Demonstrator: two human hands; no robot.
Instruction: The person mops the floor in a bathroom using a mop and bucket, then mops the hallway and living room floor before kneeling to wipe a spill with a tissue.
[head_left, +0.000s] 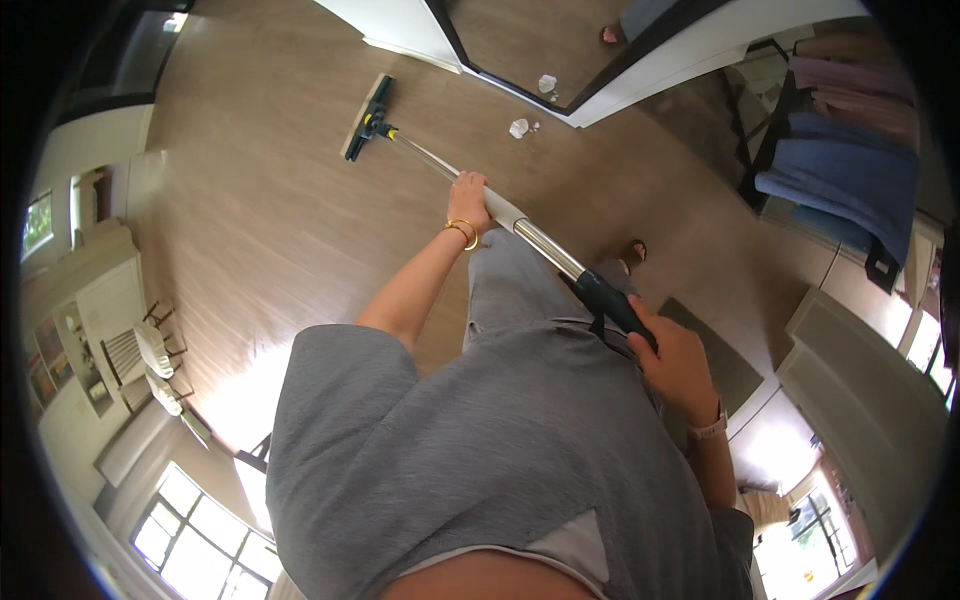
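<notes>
A mop pole (550, 247) with bare metal and pale sections slants across my front. My left hand (469, 198), with a gold bracelet at the wrist, grips the pole at the lower end of its pale section. My right hand (675, 357) is closed around the dark handle grip (613, 304) near my waist. At the pole's far end, a flat mop head (369, 118) in dark green with a beige edge rests on the wood-look floor (247, 195). Crumpled white paper or tissue (519, 128) lies right of the mop head, with small scraps beside it.
A dark-framed mirror (517, 45) reflects the white scraps. Blue folded cloths (840, 180) hang or lie on a rack at right, near a pale cabinet (862, 375). A dark mat (709, 352) lies by my right hand. Chairs (146, 349) stand at far left.
</notes>
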